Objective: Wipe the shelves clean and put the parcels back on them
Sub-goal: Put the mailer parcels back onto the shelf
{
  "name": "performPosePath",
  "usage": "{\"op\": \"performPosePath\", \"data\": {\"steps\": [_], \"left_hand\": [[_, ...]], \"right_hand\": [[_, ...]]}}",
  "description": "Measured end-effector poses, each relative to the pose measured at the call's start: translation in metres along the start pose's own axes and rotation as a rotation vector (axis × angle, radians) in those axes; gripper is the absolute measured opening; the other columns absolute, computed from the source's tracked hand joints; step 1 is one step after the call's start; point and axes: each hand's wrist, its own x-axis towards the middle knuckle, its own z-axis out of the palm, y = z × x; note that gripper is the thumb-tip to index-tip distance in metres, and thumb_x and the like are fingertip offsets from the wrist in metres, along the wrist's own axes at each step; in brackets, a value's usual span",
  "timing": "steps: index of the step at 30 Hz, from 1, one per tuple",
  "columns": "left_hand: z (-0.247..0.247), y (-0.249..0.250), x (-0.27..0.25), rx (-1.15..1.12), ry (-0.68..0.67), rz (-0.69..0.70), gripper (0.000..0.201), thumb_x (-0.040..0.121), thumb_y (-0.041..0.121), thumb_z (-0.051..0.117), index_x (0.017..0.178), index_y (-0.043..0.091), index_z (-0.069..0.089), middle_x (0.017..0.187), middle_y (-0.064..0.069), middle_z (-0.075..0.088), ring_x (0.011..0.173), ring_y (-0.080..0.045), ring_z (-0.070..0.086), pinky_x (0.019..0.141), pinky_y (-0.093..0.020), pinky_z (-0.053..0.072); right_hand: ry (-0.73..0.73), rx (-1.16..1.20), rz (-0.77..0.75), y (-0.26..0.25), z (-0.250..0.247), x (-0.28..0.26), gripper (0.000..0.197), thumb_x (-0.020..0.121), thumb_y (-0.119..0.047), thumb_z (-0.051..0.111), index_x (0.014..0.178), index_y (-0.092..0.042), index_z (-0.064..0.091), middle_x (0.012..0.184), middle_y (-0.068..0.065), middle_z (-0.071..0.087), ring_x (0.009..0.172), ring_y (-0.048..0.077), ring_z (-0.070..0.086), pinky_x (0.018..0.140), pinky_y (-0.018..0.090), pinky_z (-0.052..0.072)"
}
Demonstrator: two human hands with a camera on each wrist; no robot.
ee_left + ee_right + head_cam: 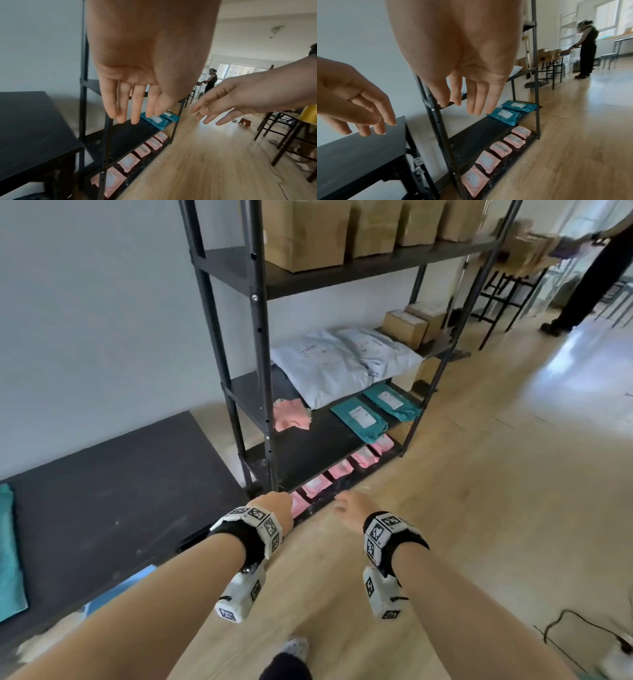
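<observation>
Left hand (274,506) and right hand (352,508) both released, fingers straight, holding nothing, hanging in front of black shelf rack (263,392). Pink parcels (340,469) lined on bottom shelf, teal parcels (359,419) above, pink cloth (291,414) beside grey parcels (329,364).

On the black metal shelving unit (263,344), four brown cardboard boxes (305,237) stand on the top visible shelf. One shelf down lie two pale grey plastic mailer bags (329,364) and two small cardboard boxes (406,328). Below those lie two teal mailer bags (359,419) and one pink cloth (291,416). Five pink mailer bags (489,161) line the bottom shelf.
</observation>
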Motion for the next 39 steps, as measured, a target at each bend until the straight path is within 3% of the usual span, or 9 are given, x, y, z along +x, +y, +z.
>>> {"op": "performPosePath", "data": {"steps": [6,14,19,21,24,28,31,34,39], "left_hand": [[-0.023,0.074,0.061,0.103,-0.029,0.086,0.03,0.088,0.012,0.044,0.117,0.012,0.054,0.117,-0.007,0.062,0.106,-0.029,0.061,0.084,-0.035,0.049],[-0.051,0.158,0.188,0.081,-0.048,0.085,0.028,0.089,0.015,0.046,0.113,0.009,0.058,0.113,-0.008,0.063,0.102,-0.028,0.062,0.074,-0.031,0.046],[-0.062,0.199,0.261,-0.063,-0.099,0.072,0.027,0.086,0.019,0.045,0.11,0.015,0.057,0.106,-0.006,0.065,0.088,-0.024,0.062,0.074,-0.03,0.049],[-0.069,0.217,0.288,-0.099,-0.115,0.064,0.035,0.086,0.021,0.045,0.12,0.018,0.055,0.113,-0.007,0.064,0.095,-0.026,0.063,0.072,-0.027,0.045],[-0.081,0.242,0.322,-0.185,-0.114,0.046,0.057,0.086,0.02,0.045,0.141,0.027,0.035,0.125,-0.008,0.059,0.105,-0.026,0.061,0.078,-0.028,0.045],[-0.098,0.275,0.366,-0.159,-0.111,-0.047,0.035,0.093,0.028,0.044,0.125,0.015,0.05,0.116,-0.008,0.062,0.102,-0.026,0.061,0.079,-0.031,0.046],[-0.102,0.299,0.403,-0.21,-0.108,-0.127,0.035,0.094,0.037,0.046,0.12,0.016,0.053,0.117,-0.008,0.061,0.105,-0.028,0.06,0.076,-0.029,0.042],[-0.102,0.326,0.435,-0.242,-0.099,-0.235,0.03,0.09,0.032,0.051,0.113,0.013,0.058,0.11,-0.008,0.063,0.098,-0.027,0.063,0.072,-0.029,0.043],[-0.096,0.362,0.483,-0.341,-0.14,-0.387,0.023,0.088,0.023,0.052,0.102,0.009,0.062,0.105,-0.009,0.067,0.091,-0.027,0.064,0.067,-0.028,0.044]], "right_hand": [[0.019,-0.087,0.058,0.079,-0.047,0.039,0.035,0.096,-0.019,0.048,0.127,-0.005,0.054,0.127,0.016,0.059,0.114,0.031,0.056,0.093,0.034,0.043],[-0.012,-0.112,0.101,0.164,-0.124,0.129,0.038,0.097,-0.021,0.047,0.133,-0.01,0.051,0.131,0.009,0.058,0.121,0.027,0.054,0.101,0.036,0.044],[-0.061,-0.158,0.11,0.202,-0.172,0.176,0.035,0.098,-0.019,0.046,0.13,-0.005,0.053,0.127,0.014,0.06,0.118,0.03,0.055,0.1,0.039,0.046],[-0.045,-0.157,0.121,0.22,-0.196,0.195,0.035,0.098,-0.019,0.046,0.129,-0.004,0.053,0.127,0.016,0.06,0.118,0.032,0.055,0.099,0.04,0.046],[-0.034,-0.142,0.12,0.249,-0.227,0.226,0.035,0.098,-0.02,0.047,0.129,-0.005,0.052,0.128,0.014,0.059,0.119,0.031,0.054,0.1,0.041,0.045],[-0.074,-0.149,0.063,0.291,-0.261,0.268,0.035,0.096,-0.022,0.049,0.128,-0.009,0.054,0.126,0.012,0.06,0.116,0.029,0.056,0.097,0.037,0.047],[-0.107,-0.185,-0.005,0.323,-0.291,0.302,0.034,0.097,-0.019,0.048,0.128,-0.005,0.054,0.126,0.015,0.06,0.117,0.031,0.055,0.097,0.036,0.045],[-0.148,-0.214,-0.064,0.359,-0.321,0.339,0.038,0.099,-0.018,0.045,0.135,-0.007,0.049,0.134,0.014,0.055,0.122,0.03,0.053,0.101,0.036,0.042],[-0.246,-0.249,-0.188,0.408,-0.343,0.405,0.036,0.099,-0.022,0.045,0.131,-0.008,0.053,0.134,0.012,0.055,0.121,0.029,0.053,0.1,0.034,0.042]]}}
